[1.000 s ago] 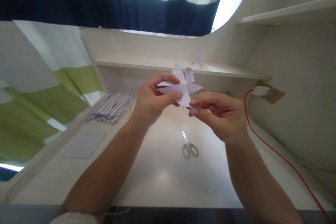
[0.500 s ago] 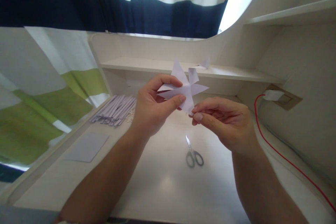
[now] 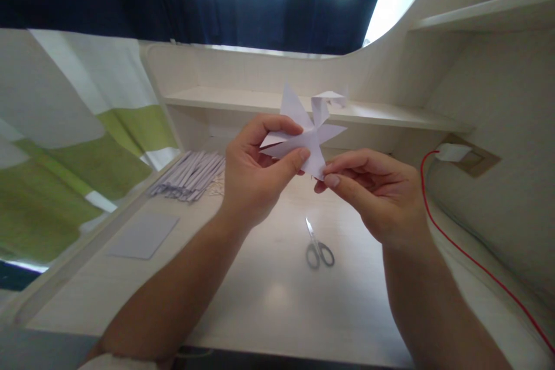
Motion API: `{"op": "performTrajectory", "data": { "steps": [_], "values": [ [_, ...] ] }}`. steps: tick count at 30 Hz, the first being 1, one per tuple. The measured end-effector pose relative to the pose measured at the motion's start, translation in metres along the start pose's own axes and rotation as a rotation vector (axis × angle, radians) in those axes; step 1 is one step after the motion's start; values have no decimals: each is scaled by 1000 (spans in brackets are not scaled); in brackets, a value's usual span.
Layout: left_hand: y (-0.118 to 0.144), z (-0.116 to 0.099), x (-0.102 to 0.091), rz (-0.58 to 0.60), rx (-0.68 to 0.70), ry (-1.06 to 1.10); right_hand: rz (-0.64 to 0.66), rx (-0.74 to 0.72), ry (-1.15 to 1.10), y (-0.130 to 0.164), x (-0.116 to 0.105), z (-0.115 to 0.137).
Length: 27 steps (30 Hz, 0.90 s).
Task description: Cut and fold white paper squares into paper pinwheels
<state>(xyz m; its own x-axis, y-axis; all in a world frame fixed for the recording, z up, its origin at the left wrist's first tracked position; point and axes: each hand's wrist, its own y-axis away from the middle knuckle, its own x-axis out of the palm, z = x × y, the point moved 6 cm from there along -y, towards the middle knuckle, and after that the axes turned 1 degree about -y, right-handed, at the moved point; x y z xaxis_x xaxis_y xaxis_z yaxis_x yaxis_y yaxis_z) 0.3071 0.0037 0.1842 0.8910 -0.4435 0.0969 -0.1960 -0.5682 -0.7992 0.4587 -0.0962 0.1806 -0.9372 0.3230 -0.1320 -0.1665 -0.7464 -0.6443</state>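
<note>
Both hands grip a white folded paper pinwheel (image 3: 306,136) above the pale desk (image 3: 269,300).
Left hand (image 3: 255,176) pinches its middle; right hand (image 3: 373,193) nips the lower point.

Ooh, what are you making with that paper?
A person is holding a folded white paper shape with several pointed flaps above a pale desk. The left hand grips it by one side between thumb and fingers, while the right hand pinches its lower tip. On the desk lie small scissors, a flat grey sheet and a pile of paper strips.
</note>
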Motion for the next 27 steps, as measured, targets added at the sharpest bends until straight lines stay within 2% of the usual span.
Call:
{"op": "performTrajectory", "data": {
  "steps": [9, 15, 27],
  "values": [
    [8, -3, 3, -116, 34, -74, -47, -5, 12, -1, -2, 0],
    [9, -2, 3, -127, -22, -42, -62, 30, 25, -1, -3, -2],
    [9, -5, 3, -156, 15, -54, -81, 69, 12, -3, -2, 0]
  ]
}}
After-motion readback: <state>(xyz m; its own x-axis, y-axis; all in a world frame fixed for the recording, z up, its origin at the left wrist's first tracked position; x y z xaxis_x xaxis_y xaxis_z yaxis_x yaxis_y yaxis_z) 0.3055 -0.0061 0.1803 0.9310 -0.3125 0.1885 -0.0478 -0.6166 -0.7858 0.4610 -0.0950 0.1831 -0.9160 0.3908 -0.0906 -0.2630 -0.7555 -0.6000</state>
